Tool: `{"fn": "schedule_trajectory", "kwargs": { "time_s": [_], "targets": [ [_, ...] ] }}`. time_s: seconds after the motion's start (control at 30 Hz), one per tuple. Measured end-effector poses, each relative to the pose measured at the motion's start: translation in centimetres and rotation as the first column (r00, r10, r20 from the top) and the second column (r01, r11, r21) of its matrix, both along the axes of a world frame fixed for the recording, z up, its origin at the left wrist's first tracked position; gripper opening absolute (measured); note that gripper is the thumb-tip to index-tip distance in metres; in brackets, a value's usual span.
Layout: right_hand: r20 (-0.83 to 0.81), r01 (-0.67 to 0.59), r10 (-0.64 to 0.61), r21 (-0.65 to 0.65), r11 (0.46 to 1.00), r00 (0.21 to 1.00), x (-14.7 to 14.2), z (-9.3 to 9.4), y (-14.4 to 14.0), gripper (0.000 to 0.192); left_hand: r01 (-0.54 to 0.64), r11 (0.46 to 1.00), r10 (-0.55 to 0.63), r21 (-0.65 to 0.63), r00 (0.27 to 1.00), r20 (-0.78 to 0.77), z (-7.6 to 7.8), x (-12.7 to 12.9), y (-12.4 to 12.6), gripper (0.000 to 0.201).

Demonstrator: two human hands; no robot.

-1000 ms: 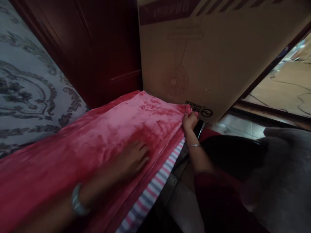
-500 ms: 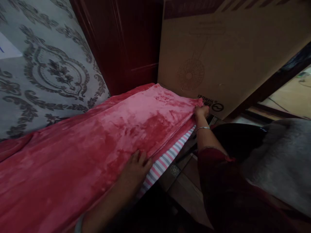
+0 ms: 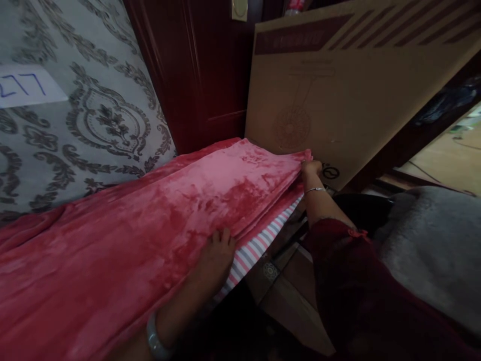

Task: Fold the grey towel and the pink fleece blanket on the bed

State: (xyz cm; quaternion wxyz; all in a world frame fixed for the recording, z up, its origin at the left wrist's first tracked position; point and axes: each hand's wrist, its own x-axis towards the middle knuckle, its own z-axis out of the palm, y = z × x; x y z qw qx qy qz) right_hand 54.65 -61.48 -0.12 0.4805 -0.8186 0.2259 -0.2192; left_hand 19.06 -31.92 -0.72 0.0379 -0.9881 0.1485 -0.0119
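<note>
A folded red plush blanket (image 3: 158, 220) lies spread lengthwise across a raised surface, running from the lower left corner to the foot of a large cardboard box (image 3: 353, 95) that leans against the dark wooden cabinet (image 3: 203, 70) behind it. The person's left hand (image 3: 216, 255) grips the blanket's near edge about midway along, fingers tucked under the layered fold and thumb side on top, a pale bangle (image 3: 155, 342) on the wrist. The right hand (image 3: 311, 168) pinches the blanket's far corner, closed on the fabric just beside the cardboard box, with a thin bracelet (image 3: 314, 190) on the wrist and a dark red sleeve (image 3: 338, 271) covering the forearm.

Under the blanket's near edge, a pink, white and grey striped sheet (image 3: 259, 245) shows as a narrow band between the two hands. The box carries a printed line drawing of a standing fan (image 3: 293, 125) and a dark band along its top. To the left, a grey wall covering with a dark ornamental pattern (image 3: 101, 115) rises behind the blanket, and a white paper slip with blue handwriting (image 3: 26, 87) is stuck on it. A grey fuzzy cloth (image 3: 432, 250) lies at the right, beside a dark rounded object that is too dim to identify. Tiled floor (image 3: 281, 281) shows below the striped sheet.
</note>
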Motion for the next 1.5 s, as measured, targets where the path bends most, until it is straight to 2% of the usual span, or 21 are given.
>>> {"fn": "schedule_trajectory", "kwargs": {
  "time_s": [0.1, 0.17, 0.33, 0.43, 0.57, 0.73, 0.83, 0.93, 1.03, 1.13, 1.23, 1.3, 1.37, 1.43, 1.5],
  "targets": [
    [-0.051, 0.111, -0.109, 0.030, 0.993, 0.993, -0.5, -0.2, 0.2, 0.031, -0.041, 0.999, 0.042, -0.031, 0.998, 0.044, -0.6, 0.1, -0.1, 0.032],
    [-0.063, 0.140, -0.137, 0.048, 0.989, 0.989, -0.7, -0.5, 0.4, 0.026, -0.042, 0.998, 0.044, -0.051, 0.998, 0.037, -0.7, 0.3, 0.0, 0.028],
    [-0.071, 0.165, -0.160, 0.055, 0.985, 0.984, -0.9, -1.5, 0.4, 0.024, -0.059, 0.994, 0.060, -0.094, 0.998, 0.008, 0.5, 0.8, 0.0, 0.024],
    [-0.094, 0.173, -0.169, 0.039, 0.984, 0.981, -0.6, -1.9, 0.3, 0.027, -0.068, 0.996, 0.067, -0.063, 0.998, -0.010, 0.9, 0.9, -0.2, 0.021],
    [-0.112, 0.167, -0.164, 0.015, 0.986, 0.980, -0.2, -2.1, 0.1, 0.028, -0.064, 0.998, 0.064, -0.007, 0.998, 0.007, 0.8, 0.9, -0.1, 0.029],
    [-0.089, 0.138, -0.140, -0.026, 0.990, 0.986, -0.5, -2.4, -0.1, 0.027, 0.060, 0.998, -0.056, -0.016, 0.978, 0.202, 0.1, 0.3, 0.4, 0.034],
    [-0.107, 0.139, -0.144, -0.051, 0.989, 0.984, -1.1, -3.0, 0.1, 0.028, 0.123, 0.992, -0.129, 0.040, 0.973, 0.190, -0.7, 0.0, 0.6, 0.029],
    [-0.136, 0.148, -0.157, -0.076, 0.986, 0.978, -1.8, -3.6, 0.5, 0.027, 0.127, 0.989, -0.137, 0.077, 0.982, 0.132, -1.8, 0.0, 0.5, 0.024],
    [-0.150, 0.138, -0.150, -0.092, 0.986, 0.977, -2.3, -3.5, 0.7, 0.026, 0.123, 0.989, -0.135, 0.084, 0.980, 0.147, -2.5, 0.0, 0.5, 0.021],
    [-0.148, 0.125, -0.138, -0.093, 0.988, 0.979, -3.1, -2.7, 0.8, 0.030, 0.094, 0.993, -0.106, 0.073, 0.977, 0.187, -3.0, -0.3, 0.2, 0.024],
    [-0.088, 0.138, -0.151, -0.138, 0.981, 0.985, -4.4, -1.7, 1.9, 0.044, 0.101, 0.995, -0.097, -0.009, 0.972, 0.213, -3.0, -1.0, 0.1, 0.037],
    [0.083, 0.093, -0.075, -0.233, 0.968, 0.994, -5.8, -1.3, 3.7, 0.053, 0.126, 0.988, -0.100, -0.086, 0.960, 0.261, -2.6, -1.9, 0.6, 0.048],
    [0.283, -0.058, 0.165, -0.350, 0.935, 0.945, -7.9, -1.4, 6.1, 0.051, 0.125, 0.981, -0.071, -0.149, 0.943, 0.325, -1.6, -3.1, 1.8, 0.047],
    [0.375, -0.277, 0.462, -0.451, 0.849, 0.804, -11.0, -2.0, 8.8, 0.040, 0.098, 0.976, -0.019, -0.197, 0.930, 0.366, -0.3, -5.1, 3.9, 0.038],
    [0.364, -0.469, 0.690, -0.530, 0.706, 0.626, -14.9, -2.8, 11.1, 0.031, 0.034, 0.973, 0.057, -0.228, 0.924, 0.379, 0.8, -7.7, 6.4, 0.031]
  ]
}}
